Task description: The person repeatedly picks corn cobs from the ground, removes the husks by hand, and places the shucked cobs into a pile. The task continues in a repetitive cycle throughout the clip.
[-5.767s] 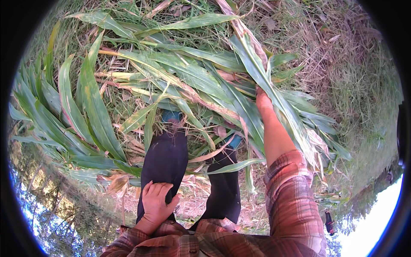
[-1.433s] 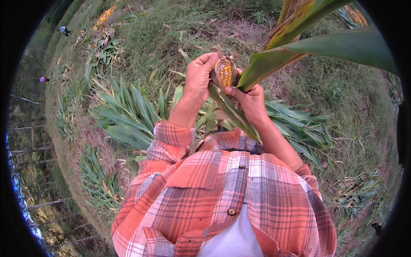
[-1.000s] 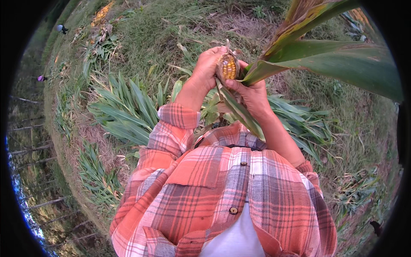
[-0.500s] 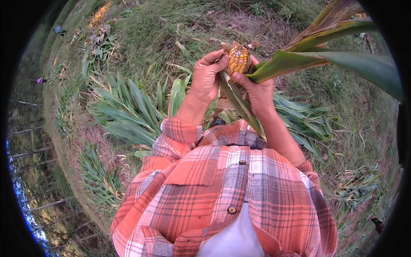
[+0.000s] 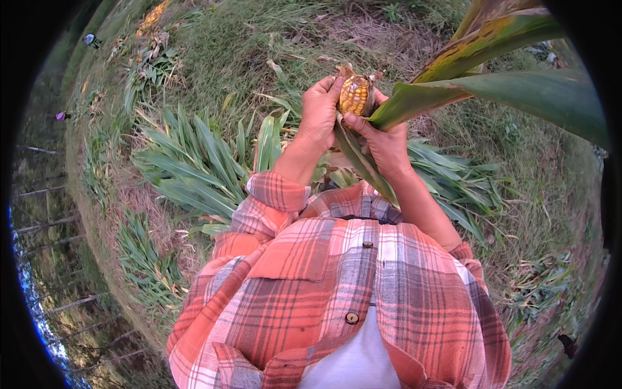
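Held out in front of me is an ear of corn, its yellow kernels bare in front and dry husk around its sides and tip. My left hand grips the husk on the left side, thumb near the kernels. On the right, my right hand is closed round the ear's lower part, thumb across the husk below the kernels. A corn stalk with long green and browning leaves reaches from the upper right to the right hand. One green leaf hangs down between my forearms. Most fingers are hidden behind the ear.
Cut green corn stalks lie on the grass left of me, with more leafy stalks to the right. A pile of yellow ears sits at the far left. Trees stand along the left edge; small distant figures show near them.
Both hands and the ear have shifted slightly left. The big leaves at the upper right have swung a little. The grip on the ear looks the same.
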The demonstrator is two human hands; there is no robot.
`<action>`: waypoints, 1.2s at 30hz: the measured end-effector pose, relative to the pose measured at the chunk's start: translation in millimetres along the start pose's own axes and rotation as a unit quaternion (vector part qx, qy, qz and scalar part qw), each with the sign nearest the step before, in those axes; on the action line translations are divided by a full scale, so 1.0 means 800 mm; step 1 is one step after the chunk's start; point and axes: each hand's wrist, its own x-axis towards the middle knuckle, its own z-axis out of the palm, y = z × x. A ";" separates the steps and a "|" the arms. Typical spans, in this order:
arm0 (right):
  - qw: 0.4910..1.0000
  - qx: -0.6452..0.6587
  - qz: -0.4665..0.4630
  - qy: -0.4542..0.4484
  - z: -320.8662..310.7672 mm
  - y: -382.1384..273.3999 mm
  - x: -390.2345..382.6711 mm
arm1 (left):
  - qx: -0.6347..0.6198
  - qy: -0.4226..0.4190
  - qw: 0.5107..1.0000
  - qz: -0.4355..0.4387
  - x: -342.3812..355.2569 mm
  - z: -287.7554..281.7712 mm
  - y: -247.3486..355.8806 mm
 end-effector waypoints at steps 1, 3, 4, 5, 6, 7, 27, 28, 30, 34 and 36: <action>1.000 0.012 -0.002 0.003 0.002 0.001 0.000 | -0.004 -0.007 1.000 -0.005 0.003 0.000 -0.002; 1.000 0.026 -0.005 0.012 0.002 -0.001 0.000 | -0.045 0.020 0.998 -0.037 0.014 -0.003 -0.005; 0.999 0.028 -0.005 0.019 0.001 -0.007 0.002 | -0.066 0.033 0.996 -0.053 0.020 -0.005 -0.007; 0.999 0.031 -0.004 0.024 -0.001 -0.014 0.003 | -0.105 0.037 0.992 -0.063 0.024 -0.007 -0.006; 0.999 0.043 -0.014 0.015 -0.003 -0.019 0.004 | -0.145 0.040 0.986 -0.072 0.027 -0.011 -0.004; 0.998 0.056 -0.024 0.006 -0.006 -0.024 0.005 | -0.184 0.044 0.979 -0.081 0.029 -0.015 -0.002; 0.988 0.152 0.025 0.009 -0.054 -0.025 0.019 | 0.251 -0.005 0.966 -0.062 -0.037 -0.107 0.029; 0.988 0.149 0.024 -0.010 -0.048 -0.040 0.019 | 0.313 0.029 0.948 -0.043 -0.036 -0.087 0.054; 0.991 0.126 0.017 -0.044 -0.039 -0.044 0.021 | 0.523 0.043 0.807 0.270 -0.028 -0.044 0.087; 0.997 0.045 -0.027 -0.059 -0.027 -0.017 0.016 | 0.506 -0.061 0.835 0.208 -0.036 0.045 0.063; 0.994 0.070 -0.015 -0.084 -0.015 -0.036 0.007 | 0.423 -0.020 0.875 0.233 -0.043 0.043 0.043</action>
